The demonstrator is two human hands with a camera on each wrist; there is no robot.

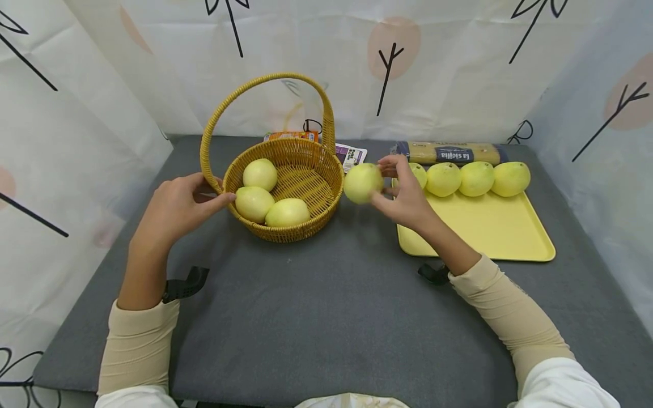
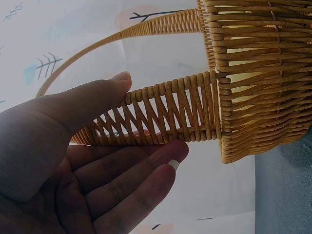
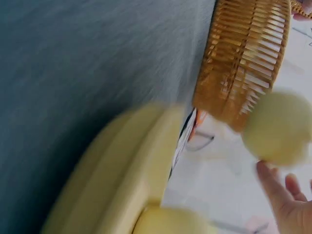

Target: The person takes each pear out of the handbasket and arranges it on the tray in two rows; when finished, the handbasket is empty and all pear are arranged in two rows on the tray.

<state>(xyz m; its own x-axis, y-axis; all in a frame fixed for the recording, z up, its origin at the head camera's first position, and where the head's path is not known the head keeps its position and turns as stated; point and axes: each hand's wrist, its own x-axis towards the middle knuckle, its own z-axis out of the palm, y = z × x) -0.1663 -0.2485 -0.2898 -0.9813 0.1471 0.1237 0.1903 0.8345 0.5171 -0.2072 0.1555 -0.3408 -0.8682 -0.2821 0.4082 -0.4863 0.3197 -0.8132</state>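
Observation:
My left hand grips the lower end of the handle of a yellow wicker basket, its thumb on one side and its fingers on the other, as the left wrist view shows. Three round yellow-green fruits lie in the basket, towards its left and front. With its fingertips, my right hand holds another yellow-green fruit just right of the basket's rim; that fruit is blurred in the right wrist view. Right of that hand, several like fruits stand in a row along the back of a yellow tray.
Behind the tray lies a long pasta packet. An orange packet and a purple-and-white one show partly behind the basket. Patterned white sheets border the grey table at the back and sides.

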